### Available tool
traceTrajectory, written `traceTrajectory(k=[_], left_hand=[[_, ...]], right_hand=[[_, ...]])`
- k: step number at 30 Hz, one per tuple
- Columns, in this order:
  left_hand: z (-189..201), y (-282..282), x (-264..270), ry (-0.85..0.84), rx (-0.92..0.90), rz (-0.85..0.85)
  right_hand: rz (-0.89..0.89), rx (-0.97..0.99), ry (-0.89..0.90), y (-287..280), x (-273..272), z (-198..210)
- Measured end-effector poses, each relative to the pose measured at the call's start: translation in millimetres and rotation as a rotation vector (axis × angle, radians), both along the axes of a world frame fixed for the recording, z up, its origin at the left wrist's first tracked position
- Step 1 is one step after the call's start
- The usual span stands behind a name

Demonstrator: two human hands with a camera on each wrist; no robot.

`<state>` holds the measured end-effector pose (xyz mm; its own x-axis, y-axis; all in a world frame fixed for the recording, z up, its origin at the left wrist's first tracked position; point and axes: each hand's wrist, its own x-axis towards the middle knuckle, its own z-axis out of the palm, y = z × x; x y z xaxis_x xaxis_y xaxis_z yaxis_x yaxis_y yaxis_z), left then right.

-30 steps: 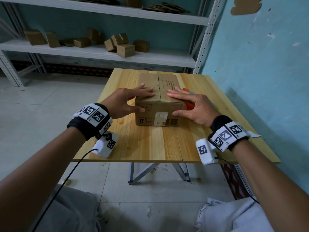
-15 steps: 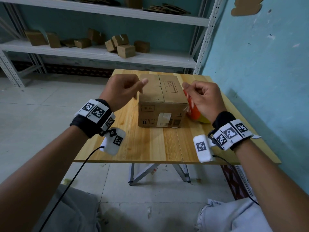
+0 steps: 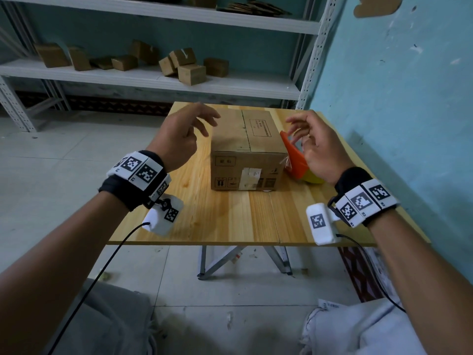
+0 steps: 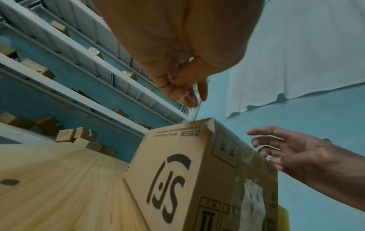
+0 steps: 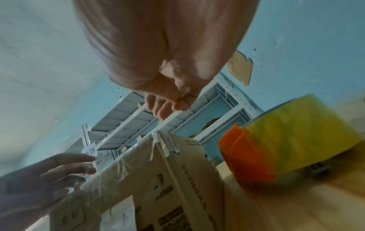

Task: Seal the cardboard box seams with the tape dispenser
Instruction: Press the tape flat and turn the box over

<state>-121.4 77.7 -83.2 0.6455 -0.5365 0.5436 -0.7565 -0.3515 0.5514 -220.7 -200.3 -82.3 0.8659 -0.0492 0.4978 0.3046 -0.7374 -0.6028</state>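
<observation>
Above box (image 3: 245,147) — hands (image 3: 179,139) empty; dispenser (image 3: 294,160) beside

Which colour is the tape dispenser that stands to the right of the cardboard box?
Orange body on the tape dispenser, holding a yellow roll; the right wrist view shows it best.

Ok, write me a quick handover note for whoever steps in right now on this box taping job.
Left hand: open, raised beside the cardboard box, holding nothing.
Right hand: open, fingers loosely curled, raised above the tape dispenser, no grip on it yet.
The box sits closed on the wooden table, flaps down. The orange dispenser with its yellow roll lies on the table against the box's right side.
Done: flaps closed; some clear tape shows at a top corner in the right wrist view.
Left: pick up the dispenser and tape the top centre seam, which looks untaped, then check the other seams.
</observation>
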Motion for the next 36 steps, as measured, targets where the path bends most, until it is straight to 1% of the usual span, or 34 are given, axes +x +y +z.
traceTrajectory(k=[3,5,7,10,16,23,33,36], left_hand=[[-2.6,-3.5,-1.7,-0.074,0.097,0.001],[-5.6,-4.0,0.5,-0.106,0.178,-0.057],[-7.5,-3.6,2.3,-0.137,0.215,-0.110],[-7.6,-2.5,3.2,-0.113,0.206,-0.141],[-5.5,3.0,2.2,-0.089,0.245,-0.194],[-6.6,7.7,6.3,-0.089,0.282,-0.219],[-10.5,8.2,8.9,-0.133,0.296,-0.182],[-8.2,8.6,8.1,-0.087,0.279,-0.185]], right_hand=[[0.035,-0.168,0.063,-4.1,0.1,-1.7],[0.100,-0.203,0.115,-7.4,0.6,-5.7],[0.133,-0.158,0.144,-11.1,0.4,-9.9],[0.154,-0.120,0.139,-13.5,0.3,-12.4],[0.188,-0.085,0.180,-19.2,0.2,-16.8],[0.191,-0.090,0.161,-21.4,1.6,-18.8],[0.181,-0.134,0.137,-19.8,-0.4,-17.5],[0.178,-0.119,0.151,-20.4,-2.1,-17.0]])
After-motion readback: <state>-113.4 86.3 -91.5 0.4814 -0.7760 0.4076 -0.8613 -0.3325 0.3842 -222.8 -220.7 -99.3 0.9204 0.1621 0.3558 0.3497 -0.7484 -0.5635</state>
